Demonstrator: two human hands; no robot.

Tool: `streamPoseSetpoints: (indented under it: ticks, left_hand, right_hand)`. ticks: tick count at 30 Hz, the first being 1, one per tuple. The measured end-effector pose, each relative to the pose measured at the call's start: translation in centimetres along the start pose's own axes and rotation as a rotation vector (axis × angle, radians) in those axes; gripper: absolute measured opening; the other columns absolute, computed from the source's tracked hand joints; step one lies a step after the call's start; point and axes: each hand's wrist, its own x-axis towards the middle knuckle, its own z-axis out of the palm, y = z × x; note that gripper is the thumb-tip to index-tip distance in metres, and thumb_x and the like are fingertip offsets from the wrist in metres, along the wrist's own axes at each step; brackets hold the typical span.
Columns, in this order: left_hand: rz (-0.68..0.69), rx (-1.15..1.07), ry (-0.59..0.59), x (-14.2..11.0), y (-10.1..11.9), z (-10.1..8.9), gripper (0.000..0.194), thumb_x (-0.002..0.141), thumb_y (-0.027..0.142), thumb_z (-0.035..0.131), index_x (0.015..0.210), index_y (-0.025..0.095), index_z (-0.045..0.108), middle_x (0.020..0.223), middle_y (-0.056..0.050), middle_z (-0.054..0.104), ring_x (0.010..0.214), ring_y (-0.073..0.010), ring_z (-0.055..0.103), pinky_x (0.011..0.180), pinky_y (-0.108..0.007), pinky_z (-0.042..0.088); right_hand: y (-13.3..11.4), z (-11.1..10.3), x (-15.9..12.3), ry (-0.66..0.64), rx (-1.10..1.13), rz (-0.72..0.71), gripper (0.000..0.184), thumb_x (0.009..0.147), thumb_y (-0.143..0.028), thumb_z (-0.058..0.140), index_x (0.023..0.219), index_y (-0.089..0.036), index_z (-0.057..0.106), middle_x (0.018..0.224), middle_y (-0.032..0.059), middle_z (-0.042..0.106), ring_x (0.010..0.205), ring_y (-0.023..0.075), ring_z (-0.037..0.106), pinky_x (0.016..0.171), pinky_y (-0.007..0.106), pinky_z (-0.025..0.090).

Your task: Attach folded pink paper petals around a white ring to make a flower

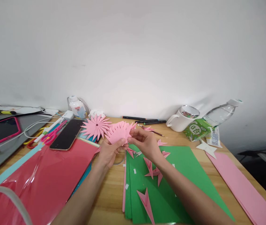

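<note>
My left hand (109, 152) grips the lower edge of a fan of folded pink paper petals (120, 131), holding it upright over the wooden table. My right hand (144, 142) pinches the right side of the same fan, fingers closed on a petal. A finished pink paper flower (96, 126) lies flat just left of the fan. Loose folded pink petals (153, 170) lie scattered on a stack of green paper sheets (184, 175) below my right hand. Another pink petal (145, 201) rests near the front edge of the green stack.
A red plastic sleeve (41, 181) covers the left of the table, with a black phone (66, 135) and pink scissors (53, 133) behind it. A white mug (182, 120), water bottle (219, 114), green packet (197, 128), pens (147, 120), glue bottle (77, 107) and pink paper strips (243, 187) stand around.
</note>
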Motion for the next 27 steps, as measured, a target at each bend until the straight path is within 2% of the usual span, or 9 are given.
streamPoseSetpoints:
  ticks: [5, 10, 15, 20, 27]
  left_hand:
    - [0.014, -0.024, 0.008, 0.1, -0.2, 0.0, 0.04, 0.048, 0.025, 0.087, 0.08, 0.009, 0.068, 0.069, -0.006, 0.073, 0.053, -0.0142, 0.066, 0.05, -0.021, 0.054]
    - [0.022, -0.026, 0.031, 0.0, 0.0, 0.0, 0.044, 0.047, 0.025, 0.088, 0.083, 0.009, 0.068, 0.067, -0.005, 0.072, 0.053, -0.014, 0.066, 0.049, -0.02, 0.054]
    - [0.0, -0.028, 0.026, 0.0, -0.1, -0.1, 0.044, 0.046, 0.024, 0.088, 0.082, 0.009, 0.068, 0.066, -0.005, 0.072, 0.051, -0.0141, 0.065, 0.048, -0.021, 0.055]
    - [-0.019, -0.038, -0.008, 0.1, -0.4, -0.3, 0.039, 0.049, 0.026, 0.087, 0.079, 0.008, 0.069, 0.067, -0.006, 0.073, 0.052, -0.0143, 0.066, 0.05, -0.021, 0.056]
    - [-0.04, -0.061, 0.043, 0.0, -0.3, -0.2, 0.039, 0.044, 0.025, 0.089, 0.074, 0.008, 0.071, 0.068, -0.007, 0.074, 0.053, -0.0157, 0.068, 0.052, -0.023, 0.058]
  right_hand:
    - [0.2, 0.4, -0.2, 0.051, 0.011, -0.058, 0.039, 0.058, -0.035, 0.082, 0.086, -0.019, 0.06, 0.078, 0.0009, 0.064, 0.069, 0.0139, 0.062, 0.067, 0.027, 0.054]
    - [0.1, 0.5, -0.3, -0.026, 0.019, -0.048, 0.03, 0.065, -0.038, 0.077, 0.08, -0.018, 0.061, 0.075, 0.0011, 0.063, 0.067, 0.0135, 0.062, 0.066, 0.027, 0.053]
    - [-0.1, 0.3, -0.3, -0.004, 0.027, -0.004, 0.038, 0.054, -0.035, 0.084, 0.079, -0.018, 0.061, 0.073, -0.0005, 0.062, 0.066, 0.0131, 0.061, 0.064, 0.026, 0.051]
    - [0.2, 0.2, -0.2, 0.021, 0.022, -0.023, 0.035, 0.055, -0.033, 0.084, 0.078, -0.017, 0.063, 0.074, 0.0005, 0.064, 0.066, 0.0129, 0.061, 0.064, 0.026, 0.051]
    - [1.1, 0.8, -0.4, 0.08, 0.036, -0.045, 0.033, 0.055, -0.032, 0.084, 0.075, -0.017, 0.062, 0.071, 0.0004, 0.064, 0.064, 0.0149, 0.063, 0.063, 0.028, 0.053]
